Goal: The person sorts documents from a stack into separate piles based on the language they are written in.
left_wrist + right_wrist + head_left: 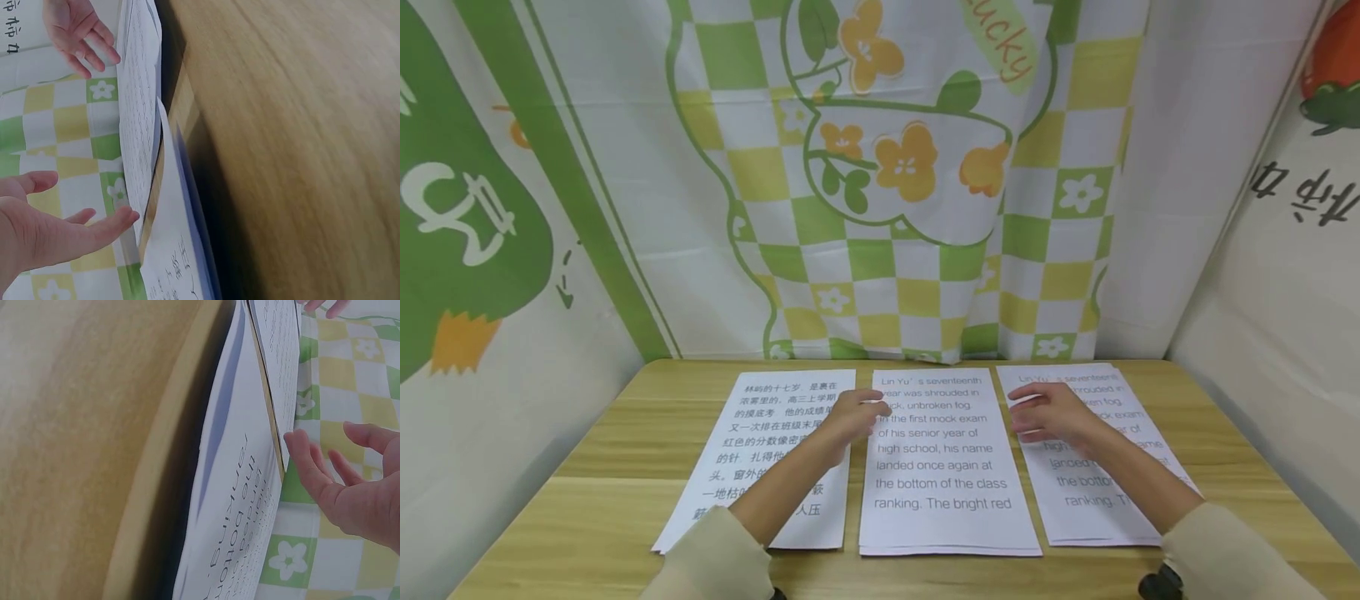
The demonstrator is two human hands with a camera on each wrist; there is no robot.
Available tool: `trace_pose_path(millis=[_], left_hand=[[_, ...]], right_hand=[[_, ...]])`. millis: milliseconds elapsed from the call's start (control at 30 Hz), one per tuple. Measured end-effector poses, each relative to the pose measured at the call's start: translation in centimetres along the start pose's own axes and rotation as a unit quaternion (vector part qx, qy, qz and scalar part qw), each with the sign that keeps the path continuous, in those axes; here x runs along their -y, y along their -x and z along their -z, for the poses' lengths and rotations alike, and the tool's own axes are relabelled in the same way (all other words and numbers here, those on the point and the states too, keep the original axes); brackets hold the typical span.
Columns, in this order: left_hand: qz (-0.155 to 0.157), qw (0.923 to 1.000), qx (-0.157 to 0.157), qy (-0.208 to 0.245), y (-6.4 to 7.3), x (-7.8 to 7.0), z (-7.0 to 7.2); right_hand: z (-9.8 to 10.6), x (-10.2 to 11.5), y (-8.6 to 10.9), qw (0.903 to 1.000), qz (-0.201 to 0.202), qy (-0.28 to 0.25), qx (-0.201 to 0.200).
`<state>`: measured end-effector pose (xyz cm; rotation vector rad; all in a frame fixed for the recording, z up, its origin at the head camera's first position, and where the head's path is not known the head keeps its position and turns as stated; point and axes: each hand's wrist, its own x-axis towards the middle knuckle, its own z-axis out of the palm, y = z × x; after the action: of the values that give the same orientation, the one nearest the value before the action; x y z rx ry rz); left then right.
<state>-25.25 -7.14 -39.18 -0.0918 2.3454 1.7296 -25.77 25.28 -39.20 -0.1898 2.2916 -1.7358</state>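
Three stacks of printed paper lie side by side on the wooden table. The left stack [752,450] bears Chinese text; the middle stack [943,467] and the right stack [1067,525] bear English text. My left hand [852,419] hovers over the gap between the left and middle stacks, its fingers relaxed and holding nothing. Above the upper part of the right stack is my right hand [1051,414], loosely bent and free of any object. Both wrist views show the left hand [65,234] and right hand [356,487] raised off the paper with fingers spread.
The wooden table [580,500] has rounded back corners. Behind it hangs a green, yellow and white checked curtain [910,283] with flowers. Printed fabric walls [1285,333] stand at both sides. Dark bands show near the sleeves [1232,554].
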Motion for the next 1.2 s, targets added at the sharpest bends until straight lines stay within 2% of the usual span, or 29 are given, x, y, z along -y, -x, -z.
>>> trace_pose_path(millis=[167, 367, 733, 867, 1200], left_hand=[[0.015, 0.9998, -0.010, -0.006, 0.1, 0.4, 0.5], [0.011, 0.9999, -0.013, -0.001, 0.0, 0.7, 0.9], [0.004, 0.9991, 0.000, 0.043, 0.1, 1.1, 1.4], [0.012, 0.9990, -0.006, 0.042, 0.1, 1.2, 1.3], [0.005, 0.9981, -0.017, 0.058, 0.1, 1.1, 1.4]], right_hand=[[-0.3, -0.1, -0.2, 0.9999, -0.012, 0.003, -0.006], [-0.3, -0.3, -0.3, 0.9998, -0.019, 0.001, -0.009], [-0.4, -0.8, -0.6, 0.9995, -0.025, -0.017, -0.009], [-0.5, -0.7, -0.5, 0.9995, -0.025, -0.017, -0.011], [-0.6, -0.2, -0.4, 0.9991, -0.026, -0.022, -0.023]])
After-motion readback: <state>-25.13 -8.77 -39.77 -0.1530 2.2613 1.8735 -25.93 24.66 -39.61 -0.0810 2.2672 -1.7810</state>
